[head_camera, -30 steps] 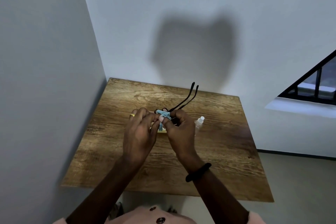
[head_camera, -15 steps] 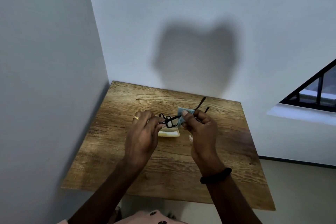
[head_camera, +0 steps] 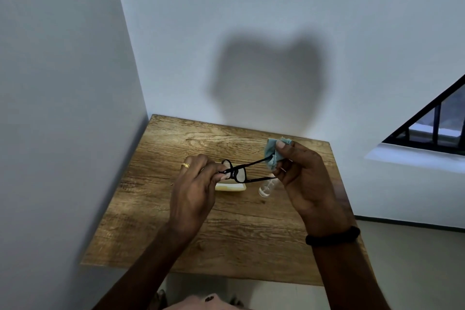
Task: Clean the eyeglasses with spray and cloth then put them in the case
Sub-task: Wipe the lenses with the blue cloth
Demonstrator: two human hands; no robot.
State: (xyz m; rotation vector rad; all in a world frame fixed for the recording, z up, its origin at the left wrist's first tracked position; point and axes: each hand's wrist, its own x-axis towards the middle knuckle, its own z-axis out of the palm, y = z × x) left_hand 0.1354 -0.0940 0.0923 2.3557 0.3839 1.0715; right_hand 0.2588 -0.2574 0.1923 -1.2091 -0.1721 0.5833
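Observation:
Black-framed eyeglasses (head_camera: 237, 172) hang above the wooden table (head_camera: 221, 231), temples open and pointing right. My left hand (head_camera: 195, 191) pinches the frame's left end at the lens. My right hand (head_camera: 305, 178) pinches a light blue cloth (head_camera: 271, 153) around the tip of the far temple. A pale yellow case (head_camera: 230, 187) lies on the table under the glasses, partly hidden by my left hand. A small clear spray bottle (head_camera: 266, 189) lies on its side just right of the case, below the near temple.
The table stands in a corner, with a grey wall (head_camera: 63, 108) on the left and a white wall (head_camera: 276, 33) behind. A dark-framed window (head_camera: 432, 126) is at the far right. The floor (head_camera: 415, 259) shows right of the table.
My right hand has slid the cloth rightward from the lenses out along the temple to its tip. My left hand keeps hold of the frame.

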